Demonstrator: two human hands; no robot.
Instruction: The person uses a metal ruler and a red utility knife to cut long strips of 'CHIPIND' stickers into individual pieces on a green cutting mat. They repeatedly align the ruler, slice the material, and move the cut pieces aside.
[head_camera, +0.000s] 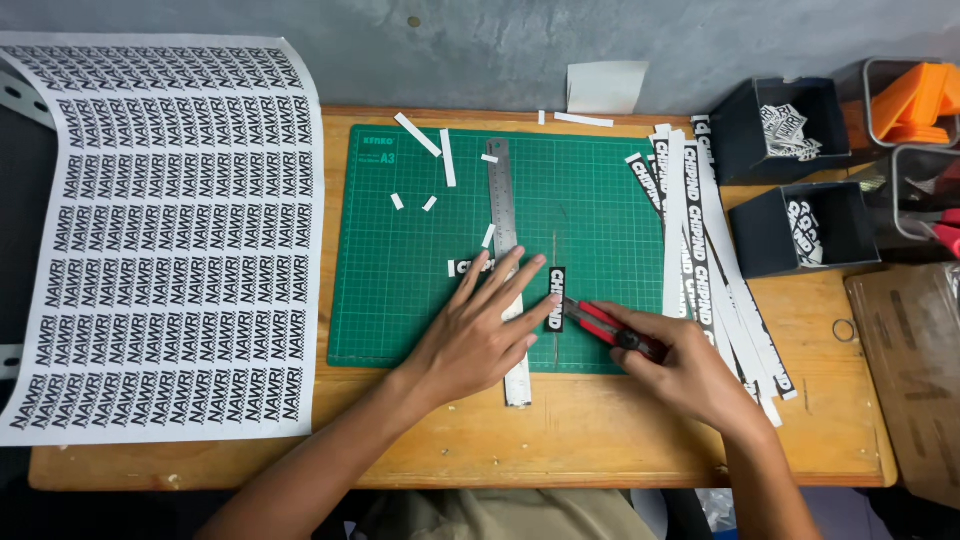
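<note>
Nearest the camera, the left hand (478, 335) lies flat with fingers spread, pressing on a steel ruler (506, 262) that runs up and down the green cutting mat (400, 300). Just beside it the right hand (690, 375) is curled around a red and black utility knife (612, 328), whose tip meets a small black printed label strip (556, 298) lying on the mat just right of the ruler, touched by the left fingertips. The mat rests on a wooden table (620, 430). To the right, a fan of long cut printed strips (700, 250) overlaps the mat's edge. Small white paper offcuts (430, 150) lie scattered on the mat's upper part. At far left a large printed sheet (170, 230) of repeated labels drapes over the table edge. Farthest right, dark bins (790, 230) hold cut labels, near an orange tray (915, 100)
</note>
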